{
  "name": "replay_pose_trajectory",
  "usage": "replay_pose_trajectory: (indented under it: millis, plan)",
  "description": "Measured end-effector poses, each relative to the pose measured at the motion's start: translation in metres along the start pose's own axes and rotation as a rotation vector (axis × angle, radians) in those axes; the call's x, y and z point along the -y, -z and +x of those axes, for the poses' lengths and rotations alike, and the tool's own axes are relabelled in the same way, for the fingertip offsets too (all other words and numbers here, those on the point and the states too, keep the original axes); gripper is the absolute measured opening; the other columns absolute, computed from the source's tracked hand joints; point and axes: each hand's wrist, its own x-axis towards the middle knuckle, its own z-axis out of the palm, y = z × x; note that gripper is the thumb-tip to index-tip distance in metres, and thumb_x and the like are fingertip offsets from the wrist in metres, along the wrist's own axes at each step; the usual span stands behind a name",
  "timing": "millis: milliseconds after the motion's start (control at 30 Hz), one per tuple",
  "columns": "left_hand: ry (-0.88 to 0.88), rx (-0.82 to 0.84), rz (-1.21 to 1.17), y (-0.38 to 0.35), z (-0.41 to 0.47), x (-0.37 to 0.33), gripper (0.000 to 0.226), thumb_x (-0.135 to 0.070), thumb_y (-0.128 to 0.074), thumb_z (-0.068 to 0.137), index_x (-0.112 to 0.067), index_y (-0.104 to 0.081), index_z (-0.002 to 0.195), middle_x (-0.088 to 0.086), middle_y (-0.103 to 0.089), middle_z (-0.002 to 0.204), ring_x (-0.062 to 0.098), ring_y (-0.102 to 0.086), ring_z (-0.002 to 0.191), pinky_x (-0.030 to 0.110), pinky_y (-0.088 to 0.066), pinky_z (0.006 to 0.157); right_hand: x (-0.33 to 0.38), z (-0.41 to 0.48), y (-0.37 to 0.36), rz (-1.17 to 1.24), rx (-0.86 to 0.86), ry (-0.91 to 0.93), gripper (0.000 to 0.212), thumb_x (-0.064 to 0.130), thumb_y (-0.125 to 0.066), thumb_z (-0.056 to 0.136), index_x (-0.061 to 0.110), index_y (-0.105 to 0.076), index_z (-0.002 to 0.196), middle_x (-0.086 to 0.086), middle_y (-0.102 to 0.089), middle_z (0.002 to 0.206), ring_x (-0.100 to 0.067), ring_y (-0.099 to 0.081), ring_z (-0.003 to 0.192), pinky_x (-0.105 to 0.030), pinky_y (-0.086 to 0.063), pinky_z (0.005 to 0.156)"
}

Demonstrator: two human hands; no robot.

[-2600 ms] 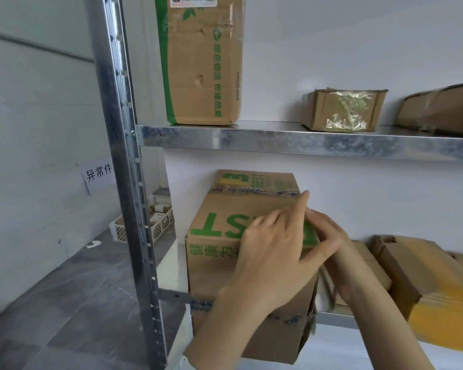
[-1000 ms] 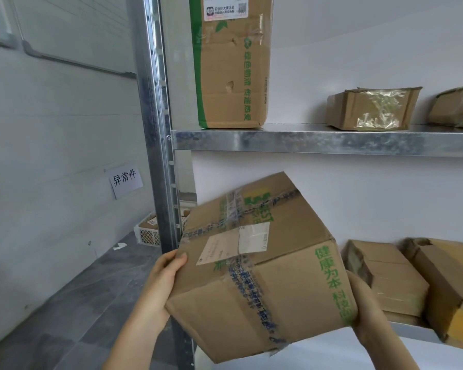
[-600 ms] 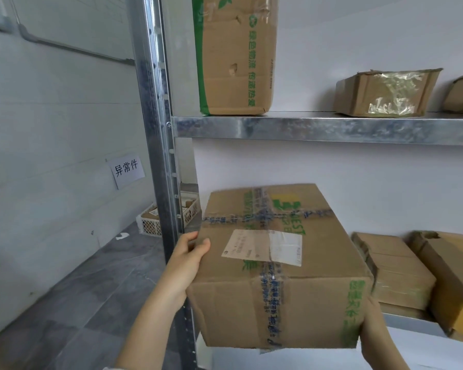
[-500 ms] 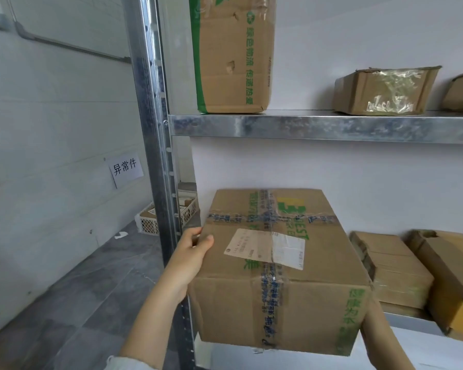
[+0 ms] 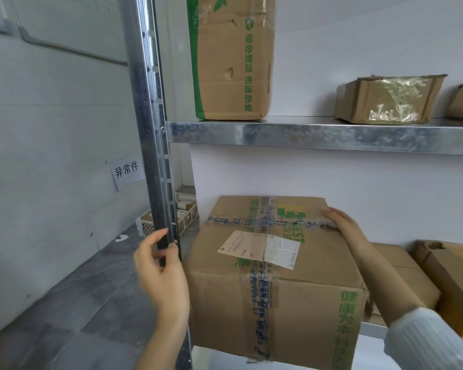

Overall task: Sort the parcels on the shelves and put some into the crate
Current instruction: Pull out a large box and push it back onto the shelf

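The taped cardboard parcel (image 5: 273, 276) sits at the left end of the lower shelf (image 5: 372, 327). The right hand (image 5: 342, 222) lies flat, fingers extended, on its far top corner. The left hand (image 5: 161, 273) hangs loosely spread beside its left face, before the steel post (image 5: 150, 129).

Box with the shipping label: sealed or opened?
Sealed. On the box, printed tape crosses the top both ways and runs down the front; the flaps lie flat under it.

The large taped box (image 5: 273, 265) is back on the lower shelf (image 5: 373, 328), label up. The left hand (image 5: 158, 273) has let go, and the right hand (image 5: 342, 225) now rests on top.
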Motion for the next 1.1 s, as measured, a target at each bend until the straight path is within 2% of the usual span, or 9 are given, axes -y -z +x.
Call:
replay_pose_trajectory:
  millis: [167,300,367,467,667,800,867,967,1100]
  plan:
    - [0.157,-0.045,-0.081,0.016,-0.038,0.015,0.032,-0.009,-0.067,0.085,-0.037,-0.053,0.093,-0.009,-0.043,0.087,0.012,-0.043,0.070,0.018,-0.038,0.065,-0.001,0.023,-0.003,0.007,0.011,-0.003,0.032,0.007,-0.052,0.089,0.010,-0.057,0.121,-0.016,-0.064,0.102,-0.026,-0.063,0.077,-0.029,-0.050,0.060]
    - [0.276,0.039,-0.116,0.015,-0.066,0.016,0.030,-0.011,-0.068,0.084,-0.024,-0.048,0.102,-0.002,-0.047,0.089,0.012,-0.051,0.072,0.042,-0.050,0.075,-0.003,0.017,0.005,-0.017,0.057,-0.004,0.024,0.012,-0.051,0.081,0.009,-0.062,0.102,-0.023,-0.062,0.094,-0.033,-0.060,0.076,-0.031,-0.054,0.059]
    - [0.274,0.063,-0.144,0.012,-0.067,0.015,0.038,-0.012,-0.069,0.083,-0.018,-0.044,0.111,-0.001,-0.049,0.093,0.013,-0.054,0.077,0.051,-0.052,0.083,-0.007,0.014,0.019,-0.079,0.067,0.006,0.033,0.021,-0.056,0.074,0.011,-0.065,0.104,-0.022,-0.065,0.099,-0.035,-0.059,0.091,-0.038,-0.052,0.075]
    - [0.268,0.104,-0.155,0.008,-0.062,0.013,0.039,-0.016,-0.069,0.083,-0.019,-0.045,0.114,-0.003,-0.051,0.100,0.015,-0.054,0.088,0.048,-0.050,0.090,-0.009,-0.001,0.044,-0.190,0.063,0.035,0.038,0.027,-0.063,0.074,0.023,-0.065,0.112,-0.003,-0.068,0.114,-0.025,-0.059,0.111,-0.042,-0.043,0.100]
    - [0.259,0.207,-0.141,0.013,-0.047,0.011,0.040,-0.017,-0.070,0.083,-0.022,-0.051,0.118,-0.002,-0.052,0.112,0.015,-0.055,0.100,0.035,-0.047,0.091,-0.007,-0.048,0.076,-0.337,0.131,0.029,0.045,0.024,-0.063,0.090,0.016,-0.039,0.128,0.002,-0.058,0.118,0.000,-0.055,0.097,-0.016,-0.043,0.070]
    - [0.272,0.320,-0.107,0.016,-0.024,0.011,0.042,-0.023,-0.065,0.088,-0.021,-0.053,0.128,-0.007,-0.057,0.120,0.011,-0.056,0.109,0.032,-0.044,0.097,-0.011,-0.080,0.080,-0.404,0.207,0.060,0.106,0.070,-0.081,0.048,0.035,-0.035,0.137,0.007,-0.053,0.128,-0.004,-0.053,0.117,-0.022,-0.045,0.095]
    - [0.291,0.394,-0.067,0.013,-0.008,0.011,0.038,-0.024,-0.062,0.090,-0.024,-0.054,0.127,-0.009,-0.061,0.118,0.014,-0.057,0.112,0.034,-0.043,0.100,-0.017,-0.093,0.077,-0.371,0.209,0.114,0.116,0.076,-0.080,0.030,0.035,-0.041,0.131,0.011,-0.056,0.124,0.009,-0.056,0.106,-0.011,-0.047,0.083]
    - [0.335,0.519,-0.003,0.000,0.021,0.008,0.038,-0.021,-0.058,0.093,-0.019,-0.053,0.131,-0.004,-0.062,0.118,0.016,-0.059,0.107,0.029,-0.045,0.092,-0.021,-0.112,0.062,-0.274,0.178,0.188,0.106,0.070,-0.084,0.031,0.037,-0.044,0.123,0.016,-0.056,0.119,0.019,-0.057,0.090,-0.009,-0.050,0.069]
    - [0.321,0.691,0.186,-0.020,0.050,-0.005,0.043,-0.026,-0.052,0.097,-0.016,-0.048,0.138,0.000,-0.056,0.130,0.018,-0.055,0.110,0.029,-0.041,0.093,-0.040,-0.121,0.039,-0.197,0.025,0.284,0.099,0.043,-0.082,0.058,0.035,-0.032,0.143,0.020,-0.040,0.142,0.029,-0.040,0.109,-0.010,-0.042,0.083]
